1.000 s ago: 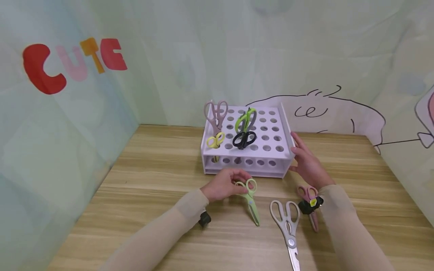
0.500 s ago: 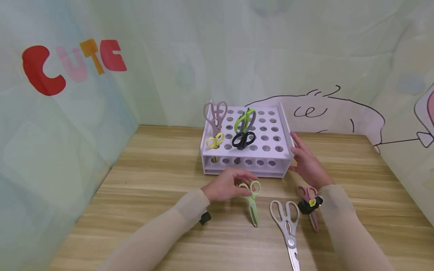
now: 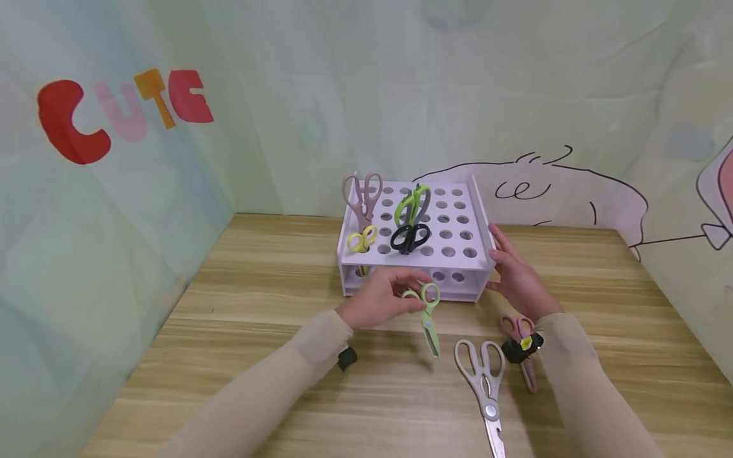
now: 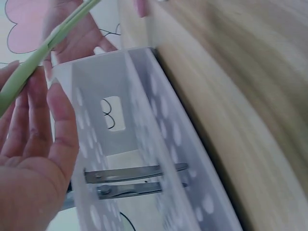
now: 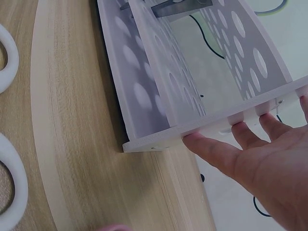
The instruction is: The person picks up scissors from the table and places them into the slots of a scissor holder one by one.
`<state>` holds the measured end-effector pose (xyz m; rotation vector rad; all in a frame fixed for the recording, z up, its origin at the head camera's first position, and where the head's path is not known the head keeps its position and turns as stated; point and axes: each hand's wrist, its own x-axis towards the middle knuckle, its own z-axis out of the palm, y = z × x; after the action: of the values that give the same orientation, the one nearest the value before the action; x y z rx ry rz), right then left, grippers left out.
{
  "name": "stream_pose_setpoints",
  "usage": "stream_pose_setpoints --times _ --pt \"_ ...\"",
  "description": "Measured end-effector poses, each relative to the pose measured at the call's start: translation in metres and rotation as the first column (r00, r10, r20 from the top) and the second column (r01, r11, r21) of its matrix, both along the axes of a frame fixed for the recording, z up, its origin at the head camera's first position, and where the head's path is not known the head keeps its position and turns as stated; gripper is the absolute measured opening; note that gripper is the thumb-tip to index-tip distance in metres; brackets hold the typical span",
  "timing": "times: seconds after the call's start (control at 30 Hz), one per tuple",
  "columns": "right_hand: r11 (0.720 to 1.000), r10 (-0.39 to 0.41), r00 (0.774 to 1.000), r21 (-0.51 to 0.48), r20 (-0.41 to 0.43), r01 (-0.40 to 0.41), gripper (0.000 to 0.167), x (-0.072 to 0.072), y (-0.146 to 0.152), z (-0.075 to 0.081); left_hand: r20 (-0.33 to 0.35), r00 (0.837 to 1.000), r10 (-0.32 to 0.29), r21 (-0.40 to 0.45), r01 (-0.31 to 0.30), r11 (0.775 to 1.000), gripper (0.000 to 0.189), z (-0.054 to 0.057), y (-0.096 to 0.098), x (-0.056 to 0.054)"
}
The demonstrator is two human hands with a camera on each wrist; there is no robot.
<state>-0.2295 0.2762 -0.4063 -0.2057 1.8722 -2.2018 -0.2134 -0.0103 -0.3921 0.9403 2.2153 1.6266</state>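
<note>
Pinches the pale green scissors point(image 3: 431, 326) by the handles with the left hand point(image 3: 378, 298), thumb on one loop, remaining fingertips partly lost behind. Holds them just in front of the white rack point(image 3: 446, 261), over the tabletop point(image 3: 269, 267), blades slanting downward. Blocks part of the rack's lower tier with that same hand. In the left wrist view, shows just a narrow green strip, cut off by the frame; cannot tell the blades' gap from there.

Touches the rack's right end wall with the right hand point(image 3: 521, 283), fingers straight and spread apart, nothing gripped.

In the rack, hides most of the blades of the mauve scissors point(image 3: 363, 215), yellow scissors point(image 3: 363, 244), bright green scissors point(image 3: 411, 210) and black scissors point(image 3: 407, 243) below the top board. Overlaps black handles with bright green ones. From the left wrist, reveals metal blades point(image 4: 127, 173) passing through the boards; cannot match them to handles.

Crops the tip of the grey scissors point(image 3: 490, 410) at the head view's lower edge, and both loops at the right wrist view's left edge. Covers the middle of the pink scissors point(image 3: 530, 376) with the right wrist camera point(image 3: 521, 348).
</note>
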Motion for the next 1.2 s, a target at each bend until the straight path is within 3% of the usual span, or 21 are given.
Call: stream_pose_setpoints --times 0.17,0.37,0.57,0.77,1.2 --pt "1.000 -0.007 1.000 0.011 0.000 0.007 0.061 0.000 0.000 0.000 -0.047 0.999 0.006 0.043 -0.004 0.999 0.041 0.010 0.002 -0.003" --pt "1.000 0.011 1.000 -0.006 -0.002 -0.011 0.061 -0.003 -0.004 0.001 -0.050 0.998 0.043 0.079 -0.039 0.996 0.039 0.023 0.000 -0.002" --pt "0.999 0.032 0.999 -0.027 -0.004 -0.032 0.062 -0.002 -0.004 0.000 -0.009 0.996 0.094 0.135 -0.092 0.987 0.040 0.032 0.001 0.000" --pt "0.999 0.038 0.999 -0.013 -0.009 -0.038 0.062 0.002 0.002 -0.001 0.018 0.987 0.158 0.216 -0.158 0.964 0.027 0.041 0.009 -0.001" --pt "0.999 0.038 0.999 -0.009 -0.007 -0.038 0.062 0.001 0.001 0.001 -0.079 0.973 0.215 0.265 -0.187 0.946 0.022 0.064 0.015 -0.005"
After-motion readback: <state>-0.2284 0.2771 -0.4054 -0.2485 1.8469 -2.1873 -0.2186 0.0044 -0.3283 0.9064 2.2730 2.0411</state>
